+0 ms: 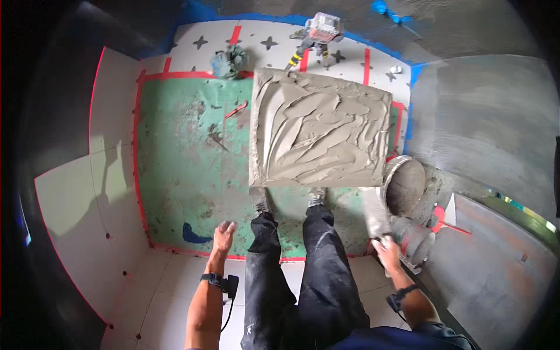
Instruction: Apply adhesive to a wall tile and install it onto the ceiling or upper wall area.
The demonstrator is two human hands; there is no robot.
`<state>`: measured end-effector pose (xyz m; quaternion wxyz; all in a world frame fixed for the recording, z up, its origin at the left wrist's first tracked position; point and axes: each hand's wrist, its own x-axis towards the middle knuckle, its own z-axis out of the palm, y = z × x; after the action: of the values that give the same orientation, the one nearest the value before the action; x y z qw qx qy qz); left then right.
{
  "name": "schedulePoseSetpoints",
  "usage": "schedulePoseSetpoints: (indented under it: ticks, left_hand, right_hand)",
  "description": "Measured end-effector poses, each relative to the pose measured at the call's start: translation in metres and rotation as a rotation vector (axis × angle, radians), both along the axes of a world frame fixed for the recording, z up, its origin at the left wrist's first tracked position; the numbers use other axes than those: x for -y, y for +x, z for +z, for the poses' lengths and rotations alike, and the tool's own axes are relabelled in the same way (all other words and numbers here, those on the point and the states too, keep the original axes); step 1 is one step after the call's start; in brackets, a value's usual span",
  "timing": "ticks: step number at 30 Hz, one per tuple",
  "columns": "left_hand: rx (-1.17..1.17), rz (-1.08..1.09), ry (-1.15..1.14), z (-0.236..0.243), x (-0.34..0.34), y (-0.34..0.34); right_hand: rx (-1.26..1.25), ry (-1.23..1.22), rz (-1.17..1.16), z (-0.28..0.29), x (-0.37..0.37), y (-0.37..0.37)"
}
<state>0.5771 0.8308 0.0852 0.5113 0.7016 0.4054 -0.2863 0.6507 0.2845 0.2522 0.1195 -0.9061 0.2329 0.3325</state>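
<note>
My left hand (224, 236) hangs over the green floor membrane (186, 151), empty, with its fingers loosely bent. At the right, my right hand (386, 251) grips a pale, flat trowel (374, 210) smeared with mortar, its blade reaching up toward the slab's lower right corner. Beyond my feet lies a large rectangular slab (321, 125) covered in thick, unevenly spread grey mortar. Beside the trowel are a mortar-caked bucket (417, 186) and a second, smaller bucket (417, 239).
Spacer-dotted white tiles (195, 41) carry a red-and-clear device (322, 29) and a crumpled grey-green rag (229, 61). A red tool (236, 109) lies on the membrane. Tiled wall (114, 105) stands left; a grey board (490, 262) leans right, near a red-handled tool (443, 224).
</note>
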Motion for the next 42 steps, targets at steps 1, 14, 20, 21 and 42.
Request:
schedulePoseSetpoints:
  ticks: [1,14,20,21,42]
  left_hand:
    - [0.011,-0.009,-0.078,-0.006,0.01,0.029]
    - [0.083,0.115,-0.033,-0.04,0.051,0.176]
    - [0.012,0.109,-0.032,-0.022,0.086,0.204]
    - [0.009,0.064,0.027,-0.019,0.074,0.198]
    - [0.104,0.451,-0.072,0.176,0.123,0.265]
  right_hand:
    - [0.05,-0.069,-0.028,0.021,0.031,-0.002]
    - [0.038,-0.119,0.371,-0.059,0.091,0.048]
    - [0.267,0.567,-0.372,-0.142,0.086,0.187]
    - [0.251,0.533,-0.555,-0.157,0.059,0.195]
    - [0.097,0.889,-0.877,-0.014,0.138,0.366]
